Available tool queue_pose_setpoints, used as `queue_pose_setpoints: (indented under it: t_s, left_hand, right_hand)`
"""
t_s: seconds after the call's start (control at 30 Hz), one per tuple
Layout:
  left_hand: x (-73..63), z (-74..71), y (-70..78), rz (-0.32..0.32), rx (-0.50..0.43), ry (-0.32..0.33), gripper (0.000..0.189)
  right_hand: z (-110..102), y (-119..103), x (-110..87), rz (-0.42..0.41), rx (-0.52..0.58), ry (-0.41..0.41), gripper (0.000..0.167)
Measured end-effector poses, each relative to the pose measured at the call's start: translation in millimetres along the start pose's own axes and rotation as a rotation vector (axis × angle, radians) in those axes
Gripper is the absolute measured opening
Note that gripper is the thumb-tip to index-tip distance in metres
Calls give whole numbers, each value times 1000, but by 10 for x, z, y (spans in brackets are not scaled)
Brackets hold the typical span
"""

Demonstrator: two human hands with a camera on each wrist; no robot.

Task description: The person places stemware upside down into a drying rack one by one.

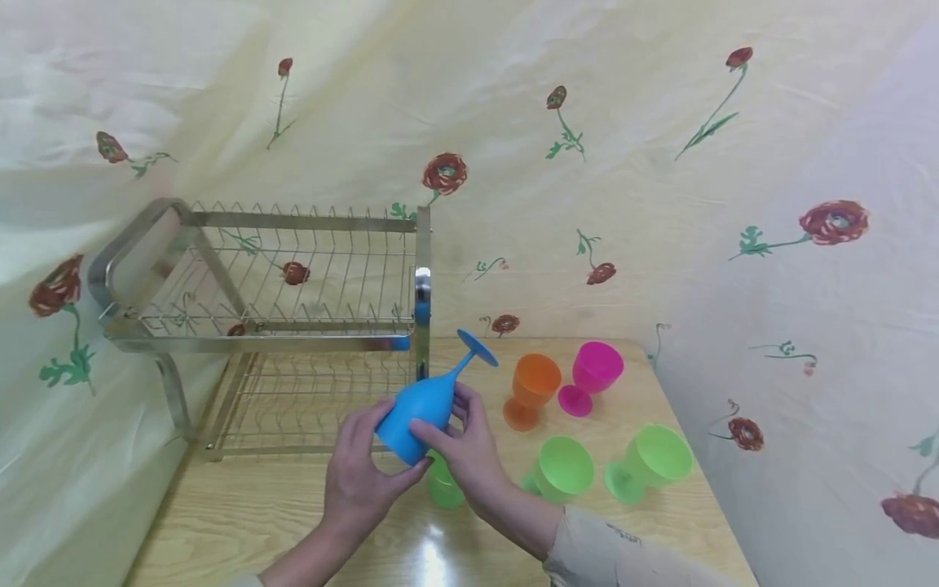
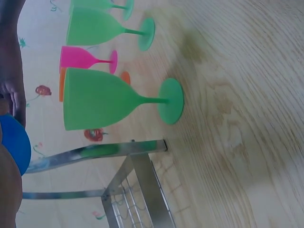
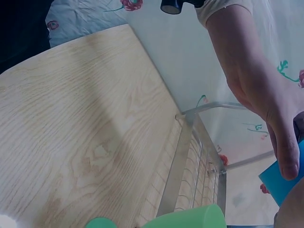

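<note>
My left hand [image 1: 359,469] and right hand [image 1: 473,448] both hold a blue plastic goblet [image 1: 425,408] above the table. It is tipped over, its mouth facing down and left and its foot up to the right. The left fingers and thumb grip the bowl near the rim; the right thumb and fingers hold the bowl nearer the stem. Behind the right hand, a green goblet [image 1: 445,487] is partly hidden. In the left wrist view, part of the blue bowl [image 2: 16,147] shows between the hands at the left edge.
A two-tier metal dish rack [image 1: 264,342] stands at the left of the wooden table [image 1: 242,514]. Upright on the right are an orange goblet [image 1: 535,381], a pink goblet [image 1: 597,367] and two more green goblets, one in the middle [image 1: 565,469] and another farther right [image 1: 659,456]. Flowered cloth [image 1: 513,204] hangs behind.
</note>
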State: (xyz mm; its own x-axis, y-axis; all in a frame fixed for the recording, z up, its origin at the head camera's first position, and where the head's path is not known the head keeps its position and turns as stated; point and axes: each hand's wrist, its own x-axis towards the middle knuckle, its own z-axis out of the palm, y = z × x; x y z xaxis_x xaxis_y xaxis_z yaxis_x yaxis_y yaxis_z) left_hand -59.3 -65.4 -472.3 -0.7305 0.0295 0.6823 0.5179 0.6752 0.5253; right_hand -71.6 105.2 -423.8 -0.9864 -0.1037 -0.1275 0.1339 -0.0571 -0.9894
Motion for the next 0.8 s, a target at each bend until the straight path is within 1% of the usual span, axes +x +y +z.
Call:
queue_pose_setpoints:
  t_s: [0.17, 0.33, 0.57, 0.67, 0.8]
  left_hand:
    - [-15, 37, 49, -9, 16, 9, 101]
    - [5, 55, 85, -2, 44, 4, 104]
    - [65, 57, 113, 40, 41, -19, 105]
    - [83, 44, 133, 56, 32, -28, 108]
    - [115, 6, 165, 86, 10, -58, 115]
  right_hand:
    - [-1, 3, 18, -16, -10, 15, 87]
    - [-31, 4, 31, -16, -14, 30, 88]
    - [-90, -37, 28, 19, -23, 49, 88]
    - [-112, -65, 17, 26, -31, 54, 89]
    - [-156, -91, -5, 29, -30, 55, 89]
